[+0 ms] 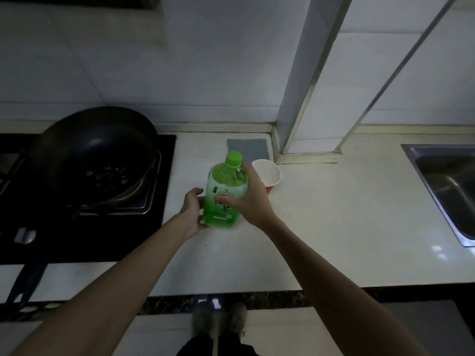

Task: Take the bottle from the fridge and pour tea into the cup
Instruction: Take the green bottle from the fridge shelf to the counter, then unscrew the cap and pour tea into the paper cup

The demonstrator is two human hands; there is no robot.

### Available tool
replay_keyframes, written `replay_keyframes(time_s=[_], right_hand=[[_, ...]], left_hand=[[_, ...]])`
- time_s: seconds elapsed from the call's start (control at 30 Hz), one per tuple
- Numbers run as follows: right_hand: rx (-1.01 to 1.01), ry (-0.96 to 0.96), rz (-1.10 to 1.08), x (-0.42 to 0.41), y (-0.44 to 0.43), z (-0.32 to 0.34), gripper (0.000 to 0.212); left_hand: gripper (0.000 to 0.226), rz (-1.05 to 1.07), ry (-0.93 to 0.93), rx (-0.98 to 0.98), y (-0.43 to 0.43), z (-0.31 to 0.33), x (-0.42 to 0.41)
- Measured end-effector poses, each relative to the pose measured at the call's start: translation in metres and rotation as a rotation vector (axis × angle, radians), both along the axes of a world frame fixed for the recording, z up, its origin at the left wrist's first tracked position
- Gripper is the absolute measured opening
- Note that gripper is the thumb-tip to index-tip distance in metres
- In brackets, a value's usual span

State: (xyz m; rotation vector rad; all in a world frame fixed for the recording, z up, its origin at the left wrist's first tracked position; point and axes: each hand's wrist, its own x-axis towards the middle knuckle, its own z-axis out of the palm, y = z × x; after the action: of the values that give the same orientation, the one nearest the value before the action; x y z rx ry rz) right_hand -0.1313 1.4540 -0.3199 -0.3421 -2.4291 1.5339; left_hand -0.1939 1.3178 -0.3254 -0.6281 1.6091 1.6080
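Observation:
A green tea bottle [225,186] with a green cap and a green-and-white label stands upright on the white counter [334,214]. My left hand [191,211] holds its lower left side. My right hand [250,199] grips its right side, thumb across the label. Just behind and right of the bottle sits a paper cup [267,173], white inside with a red outer wall, partly hidden by my right hand. The cap is on the bottle.
A black wok [95,155] sits on the dark gas hob [84,214] at left. A grey cloth [248,149] lies behind the cup. A steel sink [449,186] is at right. A tiled pillar [303,98] rises behind.

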Motion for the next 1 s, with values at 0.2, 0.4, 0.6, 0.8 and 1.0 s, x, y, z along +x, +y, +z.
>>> replay_keyframes(time_s=[0.2,0.4,0.6,0.8,1.0], right_hand=[[0.040,-0.055,0.059,-0.002,-0.011,-0.026,0.090],[0.071,-0.062,0.082,0.000,-0.014,-0.043,0.090],[0.102,-0.036,0.092,-0.002,-0.018,-0.047,0.085],[0.110,-0.022,0.074,0.004,-0.020,-0.051,0.084],[0.103,-0.009,0.046,0.006,-0.022,-0.054,0.087]], left_hand=[[0.039,-0.006,0.047,-0.088,0.000,-0.022,-0.003],[0.037,-0.090,0.155,-0.156,-0.009,-0.043,-0.011],[0.032,-0.052,0.192,-0.103,-0.008,-0.048,-0.015],[0.037,-0.092,0.259,-0.097,-0.011,-0.055,-0.013],[0.031,-0.198,0.423,-0.042,-0.020,-0.057,-0.013]])
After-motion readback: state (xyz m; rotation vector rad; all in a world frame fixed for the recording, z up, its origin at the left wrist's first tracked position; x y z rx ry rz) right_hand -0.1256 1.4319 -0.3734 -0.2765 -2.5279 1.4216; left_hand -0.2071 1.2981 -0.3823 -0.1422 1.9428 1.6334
